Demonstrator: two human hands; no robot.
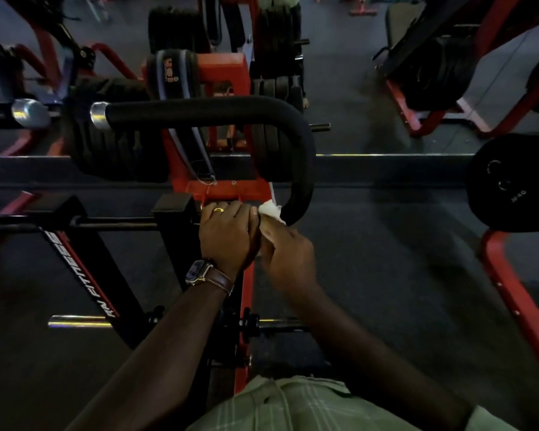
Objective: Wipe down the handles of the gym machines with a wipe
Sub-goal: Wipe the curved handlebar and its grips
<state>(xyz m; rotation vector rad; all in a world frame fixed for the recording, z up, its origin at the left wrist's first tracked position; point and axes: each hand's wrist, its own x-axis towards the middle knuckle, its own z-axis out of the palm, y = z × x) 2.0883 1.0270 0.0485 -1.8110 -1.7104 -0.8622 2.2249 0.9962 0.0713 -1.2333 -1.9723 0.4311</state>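
A black foam-padded handle (218,112) curves from a chrome end cap at the left, over to the right and down to its lower end at the centre. A white wipe (269,210) presses against that lower end. My right hand (285,255) holds the wipe there with curled fingers. My left hand (227,233), with a ring and a brown-strapped watch, grips the machine's bar just left of the wipe. The bar under my left hand is hidden.
The red and black machine frame (221,189) stands ahead with stacked black weight plates (112,144) behind the handle. A black plate (511,181) hangs at the right on a red frame (511,293). More red machines stand at the back. Dark floor lies to the right.
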